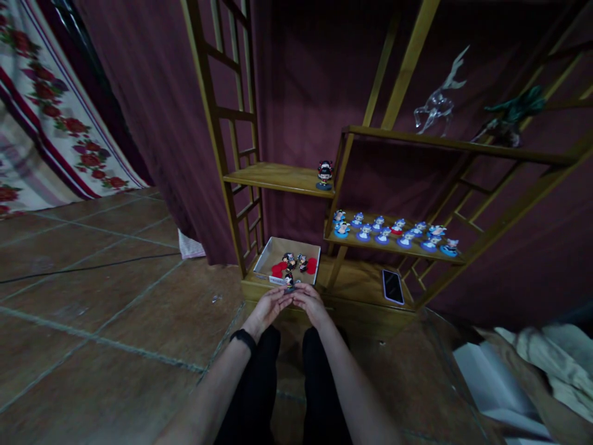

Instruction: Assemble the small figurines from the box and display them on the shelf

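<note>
My left hand [271, 306] and my right hand [309, 301] meet in front of me, fingers pinched together on a small dark-haired figurine [290, 282]. They hover just before a shallow cardboard box [274, 250] on the bottom shelf board, which holds a few more figurines and red bases. One black-and-red figurine [324, 175] stands alone on the middle-left shelf [273, 176]. Several blue-and-white figurines [393, 233] stand in rows on the lower right shelf.
A wooden shelf unit [222, 111] stands against a maroon curtain. A phone [393, 286] lies on the bottom board. A glass deer [438, 102] and a green ornament [512, 114] sit on the top shelf. Tiled floor left, cloth [551, 361] at the right.
</note>
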The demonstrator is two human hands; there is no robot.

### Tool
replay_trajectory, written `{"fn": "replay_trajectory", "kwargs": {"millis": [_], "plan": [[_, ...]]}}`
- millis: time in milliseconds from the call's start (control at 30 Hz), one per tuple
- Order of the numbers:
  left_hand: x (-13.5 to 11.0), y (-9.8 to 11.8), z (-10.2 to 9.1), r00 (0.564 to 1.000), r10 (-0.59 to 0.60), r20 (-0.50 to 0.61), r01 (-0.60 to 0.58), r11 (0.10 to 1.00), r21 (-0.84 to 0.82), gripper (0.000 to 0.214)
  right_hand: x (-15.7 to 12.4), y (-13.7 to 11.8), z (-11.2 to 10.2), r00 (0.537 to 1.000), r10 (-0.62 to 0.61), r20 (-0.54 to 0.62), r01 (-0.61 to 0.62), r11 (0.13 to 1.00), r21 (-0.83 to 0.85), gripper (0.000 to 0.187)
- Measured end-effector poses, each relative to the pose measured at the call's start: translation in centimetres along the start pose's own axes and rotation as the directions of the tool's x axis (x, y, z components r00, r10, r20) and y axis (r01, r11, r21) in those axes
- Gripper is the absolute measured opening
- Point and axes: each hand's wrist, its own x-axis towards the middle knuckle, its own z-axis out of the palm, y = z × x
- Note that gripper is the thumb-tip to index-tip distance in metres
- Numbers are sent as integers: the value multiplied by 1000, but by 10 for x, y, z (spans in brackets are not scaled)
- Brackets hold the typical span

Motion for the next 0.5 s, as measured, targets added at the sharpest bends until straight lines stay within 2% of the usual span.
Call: {"fn": "replay_trajectory", "kwargs": {"millis": [267, 500], "plan": [[-3, 0, 6, 1000, 12, -10, -12, 1000, -22, 22, 3, 9, 7, 965, -260, -43, 242, 940, -238, 19], [-4, -2, 9, 999, 53, -9, -53, 999, -4, 23, -5, 1, 16, 930, -356, -93, 313, 897, -312, 11]]}}
